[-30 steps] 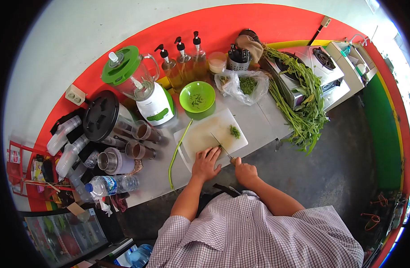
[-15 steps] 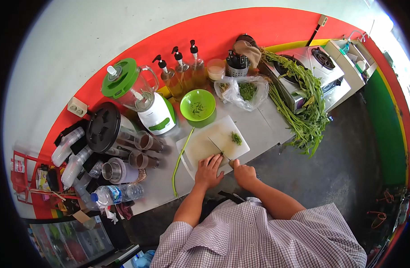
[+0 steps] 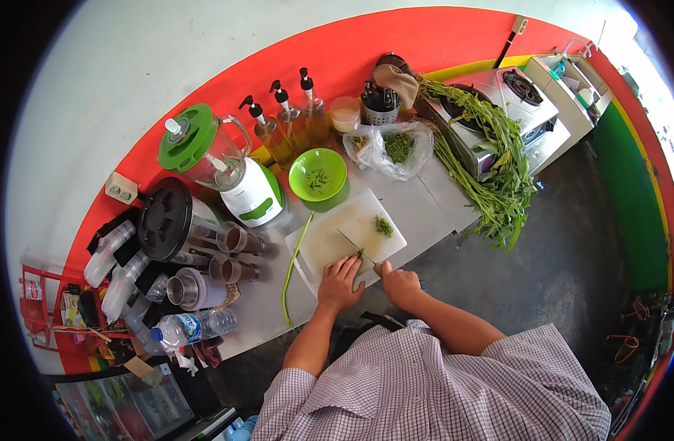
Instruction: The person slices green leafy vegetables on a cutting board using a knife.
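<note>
My right hand (image 3: 403, 285) is wrapped round the handle of a knife (image 3: 365, 251), whose blade slants across the white cutting board (image 3: 324, 237). My left hand (image 3: 341, 283) rests on the board's near part. Its fingertips press a small dark-green vegetable piece (image 3: 360, 253) beside the blade; the fingers partly hide it. Farther right on the board lies a small heap of chopped greens (image 3: 383, 226). A long green stalk (image 3: 298, 264) lies along the board's left edge. Behind the board, a green bowl (image 3: 338, 198) holds a few cut green bits.
A blender (image 3: 252, 195), pump bottles (image 3: 293, 131) and a plastic bag of greens (image 3: 414, 165) stand behind. Leafy stalks (image 3: 495, 169) drape over the gas stove (image 3: 546, 110) at right. Cups (image 3: 234, 270) and a water bottle (image 3: 194, 325) crowd the left. The table edge (image 3: 425, 257) is near my right hand.
The view has shifted slightly, so the table things appear a little to the left. Both hands keep nearly the same pose, and the green piece at the left fingertips shows more.
</note>
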